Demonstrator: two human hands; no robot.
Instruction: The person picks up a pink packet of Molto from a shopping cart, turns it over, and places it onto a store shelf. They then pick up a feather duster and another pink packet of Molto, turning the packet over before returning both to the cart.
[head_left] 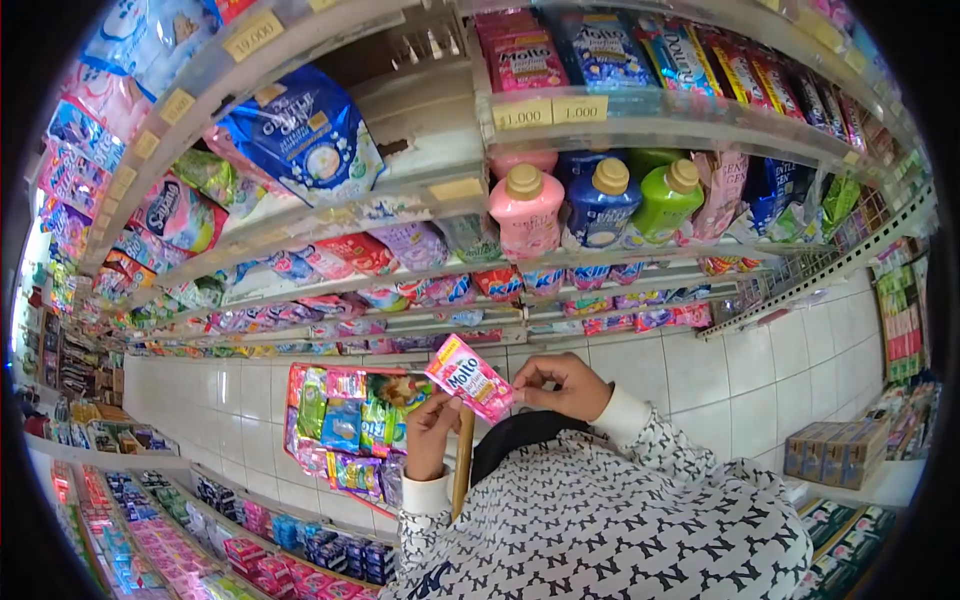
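Note:
A pink Molto sachet is held in front of my body, its printed side up. My left hand pinches its lower left edge between thumb and fingers. At the sachet's right edge, my right hand is closed, with thumb and fingertips gripping the corner. Below and left of the sachet, near my left hand, is a red-rimmed basket full of colourful packets, among them a green pouch and a blue pack.
Ahead stands a tall shelf with price tags, carrying a blue pouch, a pink bottle, a blue bottle and a green bottle. White floor tiles run beneath. Cardboard boxes stand at right; another stocked shelf is at lower left.

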